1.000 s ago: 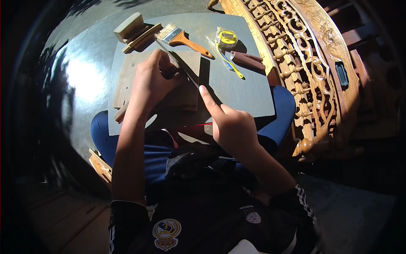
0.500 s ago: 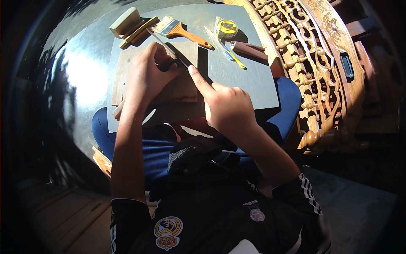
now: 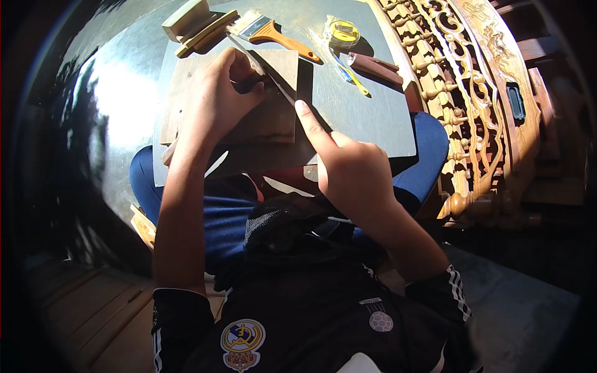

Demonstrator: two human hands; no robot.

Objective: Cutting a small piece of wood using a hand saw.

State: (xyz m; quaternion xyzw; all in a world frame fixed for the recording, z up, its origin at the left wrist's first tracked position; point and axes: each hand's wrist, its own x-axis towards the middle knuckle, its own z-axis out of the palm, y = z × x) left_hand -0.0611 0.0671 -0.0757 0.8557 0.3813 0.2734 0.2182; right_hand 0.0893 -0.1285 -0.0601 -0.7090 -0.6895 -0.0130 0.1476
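My right hand [image 3: 357,168] is closed at the near end of a long, thin metal tool that looks like a file [image 3: 277,82]. Its index finger lies stretched along the tool, which slants up and left past my left hand [image 3: 214,93]. The fingers and thumb of my left hand are curled together over a wooden board [image 3: 283,62]. Whatever they pinch is dark and mostly hidden. The board rests on a grey tabletop [image 3: 379,127], its lower part in shadow.
Beyond the board lie a wooden block tool [image 3: 189,22], a paintbrush [image 3: 273,36], a yellow tape measure [image 3: 344,32], a yellow-and-blue brush [image 3: 353,79] and a brown wooden piece [image 3: 376,67]. Carved wooden furniture [image 3: 472,93] stands at the right. A wooden handle [image 3: 169,153] shows beside my left wrist.
The whole view has shifted slightly. My right hand has moved a little right and toward me with the tool, while my left hand stays over the board.
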